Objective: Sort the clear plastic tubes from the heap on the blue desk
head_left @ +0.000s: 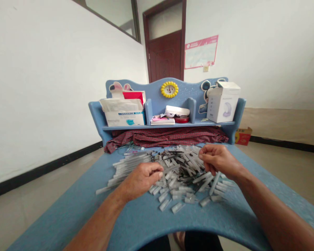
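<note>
A heap of short, frosted translucent plastic pieces point(178, 191) mixed with thin black sticks point(188, 164) is spread over the blue desk point(75, 212). My left hand point(143, 179) is at the heap's left edge, thumb and fingers pinched together. At the heap's upper right, my right hand point(217, 158) has its fingers curled in, thumb against them. Anything in either pinch is too small or hidden to make out. Left of the heap, longer translucent tubes point(128, 167) lie side by side, several with dark ends, partly behind my left hand.
A folded red checked cloth point(170, 136) lies along the desk's back. On the blue shelf point(120, 127) above are an open mask box point(125, 116), a stack of booklets point(162, 121), a red round tin point(181, 119) and a white box point(223, 103). A yellow clock point(169, 90) is on the backboard.
</note>
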A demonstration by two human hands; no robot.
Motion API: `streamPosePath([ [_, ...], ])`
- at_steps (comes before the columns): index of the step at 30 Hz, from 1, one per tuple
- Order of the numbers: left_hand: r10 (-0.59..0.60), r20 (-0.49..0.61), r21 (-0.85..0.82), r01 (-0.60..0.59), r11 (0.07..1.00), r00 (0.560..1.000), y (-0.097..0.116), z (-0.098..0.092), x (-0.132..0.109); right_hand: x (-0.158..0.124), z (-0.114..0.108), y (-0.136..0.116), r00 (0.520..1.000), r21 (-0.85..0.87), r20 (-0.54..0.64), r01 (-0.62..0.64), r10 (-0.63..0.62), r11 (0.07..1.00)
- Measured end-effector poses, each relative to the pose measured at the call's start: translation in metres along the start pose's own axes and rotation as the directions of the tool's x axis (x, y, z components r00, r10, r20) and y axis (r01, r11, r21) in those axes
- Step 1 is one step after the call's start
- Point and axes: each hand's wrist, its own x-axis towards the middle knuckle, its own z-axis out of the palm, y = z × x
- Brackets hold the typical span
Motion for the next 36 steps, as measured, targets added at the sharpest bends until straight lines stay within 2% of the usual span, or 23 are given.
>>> streamPosePath([
  [3, -0.085, -0.056, -0.074, 0.081, 0.994, 0.995, -0.01, -0.009, 0.0, 0.003, -0.019, -0.001, 0.984, 0.115, -0.178, 0.039, -0.018, 0.993],
  [5, -0.122, -0.105, -0.099, 0.112, 0.989, 0.987, -0.015, -0.012, 0.0, 0.006, -0.024, 0.004, 0.953, 0.157, -0.302, 0.059, -0.009, 0.986],
  [8, -0.154, -0.168, -0.097, 0.139, 0.986, 0.974, -0.017, -0.011, 0.001, 0.011, -0.021, 0.014, 0.888, 0.105, -0.46, 0.084, -0.027, 0.991],
  [10, -0.158, -0.179, -0.083, 0.145, 0.986, 0.971, -0.015, -0.008, 0.002, 0.013, -0.013, 0.02, 0.87, 0.054, -0.491, 0.091, -0.053, 0.994],
  [13, -0.153, -0.154, -0.06, 0.146, 0.987, 0.976, -0.01, -0.003, 0.003, 0.013, 0.001, 0.026, 0.892, -0.063, -0.433, 0.113, -0.129, 0.992],
  [17, -0.155, -0.121, -0.029, 0.153, 0.988, 0.98, -0.006, 0.003, 0.004, 0.009, 0.01, 0.03, 0.916, -0.336, -0.302, 0.155, -0.262, 0.929],
  [20, -0.136, -0.102, -0.036, 0.133, 0.99, 0.985, -0.006, 0.007, 0.004, 0.006, 0.011, 0.028, 0.935, -0.486, -0.209, 0.155, -0.286, 0.86],
  [23, -0.091, -0.087, -0.015, 0.09, 0.996, 0.992, -0.003, 0.009, 0.003, 0.003, 0.012, 0.025, 0.935, -0.575, -0.19, 0.142, -0.3, 0.806],
  [28, 0.005, -0.062, 0.04, -0.003, 0.999, 0.998, 0.007, 0.015, 0.004, -0.003, 0.022, 0.022, 0.871, -0.724, -0.183, 0.194, -0.456, 0.662],
  [33, 0.047, -0.023, 0.107, -0.044, 0.993, 0.999, 0.01, 0.021, 0.004, -0.012, 0.036, 0.016, 0.755, -0.836, 0.001, 0.36, -0.655, 0.414],
  [36, 0.065, -0.007, 0.102, -0.064, 0.993, 0.998, 0.011, 0.022, 0.003, -0.019, 0.042, 0.007, 0.717, -0.85, 0.144, 0.442, -0.682, 0.285],
])
